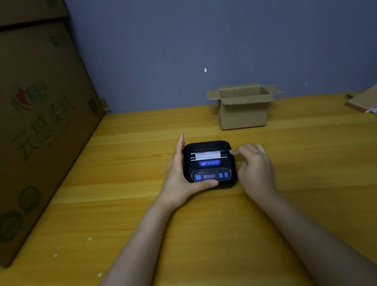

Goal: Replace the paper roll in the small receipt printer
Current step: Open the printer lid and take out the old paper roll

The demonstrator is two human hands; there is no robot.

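A small black receipt printer [208, 164] with blue buttons lies flat in the middle of the yellow wooden table [312, 172]. Its lid is closed and a short strip of white paper [207, 155] shows at the slot. My left hand [180, 176] cups the printer's left side, thumb along its near edge. My right hand [255, 166] rests against the right side, its fingers curled, one fingertip touching the printer's upper right edge. No spare paper roll is in sight.
A small open cardboard box [242, 106] stands behind the printer near the wall. A very large cardboard carton [18, 116] fills the left side. A brown envelope with white paper [374, 98] lies at the far right. The table's near edge is close to me.
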